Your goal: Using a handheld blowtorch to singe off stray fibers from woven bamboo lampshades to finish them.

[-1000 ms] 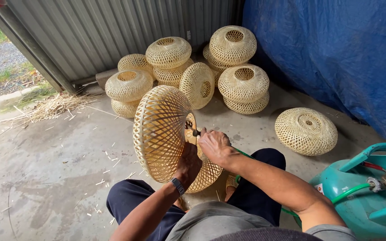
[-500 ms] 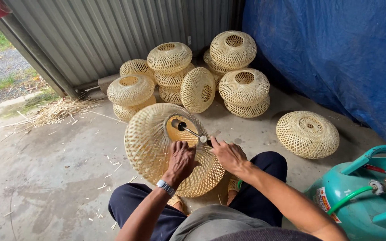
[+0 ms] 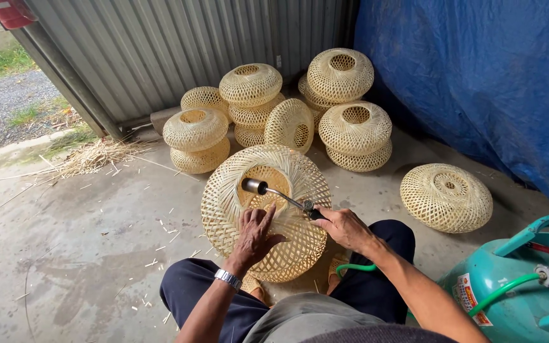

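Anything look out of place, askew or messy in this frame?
Two things. In the pile by the metal wall, one woven basket stands on its edge while the others sit flat. Straw and splinters litter the concrete floor. The basket under the left hand shows no damage.

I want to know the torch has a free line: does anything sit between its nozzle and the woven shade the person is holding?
Nothing visible does. The torch nozzle points into the woven shade opening, with the left hand lower on the rim and the right hand back on the handle.
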